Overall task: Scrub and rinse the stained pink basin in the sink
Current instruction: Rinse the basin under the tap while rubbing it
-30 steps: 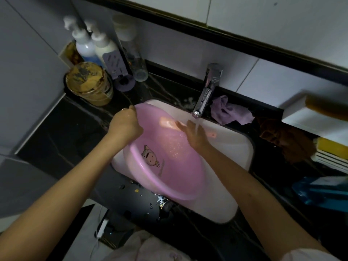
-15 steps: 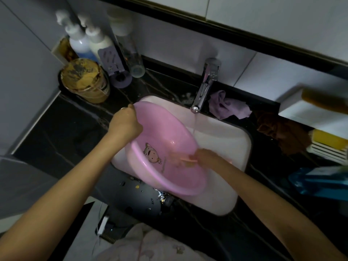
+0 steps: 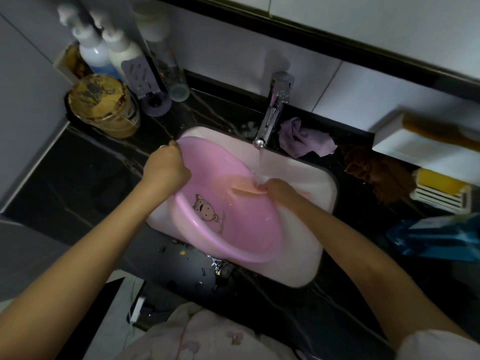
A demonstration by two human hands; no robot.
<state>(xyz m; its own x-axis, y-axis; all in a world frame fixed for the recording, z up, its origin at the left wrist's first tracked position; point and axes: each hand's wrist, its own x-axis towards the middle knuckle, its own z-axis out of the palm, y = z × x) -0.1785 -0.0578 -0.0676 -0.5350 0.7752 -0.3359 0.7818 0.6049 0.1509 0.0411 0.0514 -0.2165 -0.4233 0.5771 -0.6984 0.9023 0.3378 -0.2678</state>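
pink basin tilted, left grip on rim

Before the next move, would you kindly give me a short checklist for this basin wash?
1. Water running: ok, the faucet streams onto the pink basin wall.
2. Hold: ok, the left hand grips the rim.
3. Basin tilted inside the sink: ok.
4. Right hand flat on the wall, under the stream: ok.
5. Stains gone: cannot tell, too dim and blurred.
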